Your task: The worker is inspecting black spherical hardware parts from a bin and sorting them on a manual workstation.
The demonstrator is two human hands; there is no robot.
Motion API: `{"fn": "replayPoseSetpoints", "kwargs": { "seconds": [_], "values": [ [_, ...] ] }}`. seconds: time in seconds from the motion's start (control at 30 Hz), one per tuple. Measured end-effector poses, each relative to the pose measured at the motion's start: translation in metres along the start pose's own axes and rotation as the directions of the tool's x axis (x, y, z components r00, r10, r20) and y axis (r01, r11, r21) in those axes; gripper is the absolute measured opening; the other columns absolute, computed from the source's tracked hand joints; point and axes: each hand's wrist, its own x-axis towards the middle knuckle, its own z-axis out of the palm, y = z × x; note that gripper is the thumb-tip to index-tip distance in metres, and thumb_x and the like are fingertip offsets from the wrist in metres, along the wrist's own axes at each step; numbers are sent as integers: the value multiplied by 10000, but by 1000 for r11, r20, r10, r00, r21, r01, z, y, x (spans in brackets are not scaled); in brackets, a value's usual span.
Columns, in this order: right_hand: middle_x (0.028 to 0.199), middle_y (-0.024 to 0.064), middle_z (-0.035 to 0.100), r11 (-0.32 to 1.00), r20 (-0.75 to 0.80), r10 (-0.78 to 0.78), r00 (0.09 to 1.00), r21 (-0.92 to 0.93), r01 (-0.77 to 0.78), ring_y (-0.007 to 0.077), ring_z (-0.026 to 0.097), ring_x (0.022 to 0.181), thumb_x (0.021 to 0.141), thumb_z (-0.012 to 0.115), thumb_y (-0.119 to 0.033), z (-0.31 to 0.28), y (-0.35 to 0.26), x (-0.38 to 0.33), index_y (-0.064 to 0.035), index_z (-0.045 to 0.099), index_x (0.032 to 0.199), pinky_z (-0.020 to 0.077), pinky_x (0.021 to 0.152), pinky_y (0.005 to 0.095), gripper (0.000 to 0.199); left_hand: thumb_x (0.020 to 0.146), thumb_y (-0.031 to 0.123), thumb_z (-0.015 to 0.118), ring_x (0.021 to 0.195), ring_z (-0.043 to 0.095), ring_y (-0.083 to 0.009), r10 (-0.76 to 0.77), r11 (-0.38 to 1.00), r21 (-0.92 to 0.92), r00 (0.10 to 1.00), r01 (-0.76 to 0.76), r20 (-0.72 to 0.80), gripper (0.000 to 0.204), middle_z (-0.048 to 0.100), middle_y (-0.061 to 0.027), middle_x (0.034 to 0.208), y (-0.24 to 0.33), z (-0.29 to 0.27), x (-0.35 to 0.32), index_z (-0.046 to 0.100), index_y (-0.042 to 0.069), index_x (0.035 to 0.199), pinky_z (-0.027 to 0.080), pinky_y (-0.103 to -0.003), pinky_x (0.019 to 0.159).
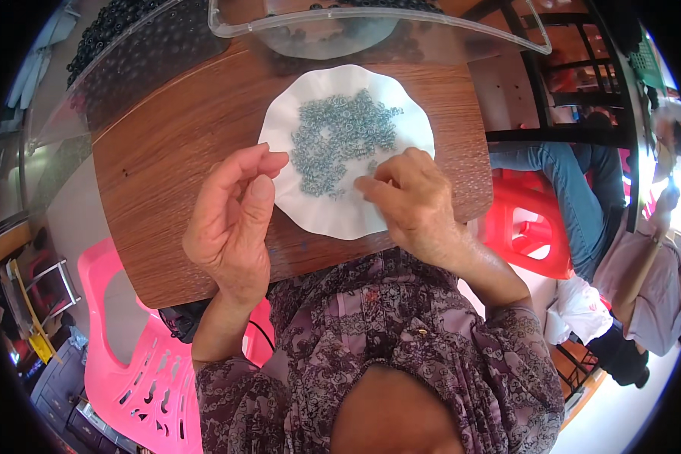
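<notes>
head view is showing you sitting at a brown wood-grain bench (166,144), picking through a heap of small grey-blue metal rings (340,140) that is lying on a white scalloped paper plate (310,212). your right hand (412,200) is resting on the plate's near right edge, fingers curled and pinching down beside the heap; whether a ring is already between the fingertips, i cannot tell. your left hand (234,223) is hovering just left of the plate, half closed, thumb lying against the forefinger, and anything held there is hidden. you seem to be in the picking step. the next move is calling for a fine pinch that is lifting one ring without dragging its neighbours. a clear plastic tray (371,26) is sitting beyond the plate.
</notes>
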Motion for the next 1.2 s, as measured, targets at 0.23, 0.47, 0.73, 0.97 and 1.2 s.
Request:
{"fn": "replayPoseSetpoints", "kwargs": {
  "seconds": [0.23,0.47,0.73,0.97,1.2],
  "values": [
    [729,67,529,1000,46,-30,999,-1,30,224,485,646,598,642,34,4,1,5,-29,641,789,400,554,335,201,895,17,544,924,595,-167,-20,1000,5,998,20,56,221,620,-118,978,1,-4,0,559,-57,1103,457,-264,809],
    [729,73,525,996,20,-7,1000,91,5,233,488,660,602,679,14,9,-6,9,-23,616,787,396,569,340,199,897,12,540,892,598,-160,-17,1000,18,999,16,45,195,622,-112,945,1,-3,3,572,-58,1076,458,-257,796],
    [726,79,510,998,69,-32,997,47,29,249,478,659,602,667,35,19,-4,10,-22,599,785,393,565,353,204,895,9,541,882,599,-160,-11,1000,16,998,10,62,181,621,-115,934,-2,-3,3,579,-59,1058,463,-256,786],
    [726,80,513,995,32,21,999,98,-24,259,478,647,607,682,18,14,-4,9,-21,586,776,391,565,363,198,892,4,545,873,599,-158,-24,999,38,999,22,46,181,621,-113,920,-2,-4,3,580,-60,1057,466,-256,781],
    [733,82,517,995,45,2,999,99,-6,260,484,652,611,701,-7,22,-10,13,-20,583,812,393,572,367,234,888,8,553,853,596,-150,-17,999,32,997,14,69,180,621,-112,917,-4,0,3,583,-61,1052,466,-243,761]
  ]
}}
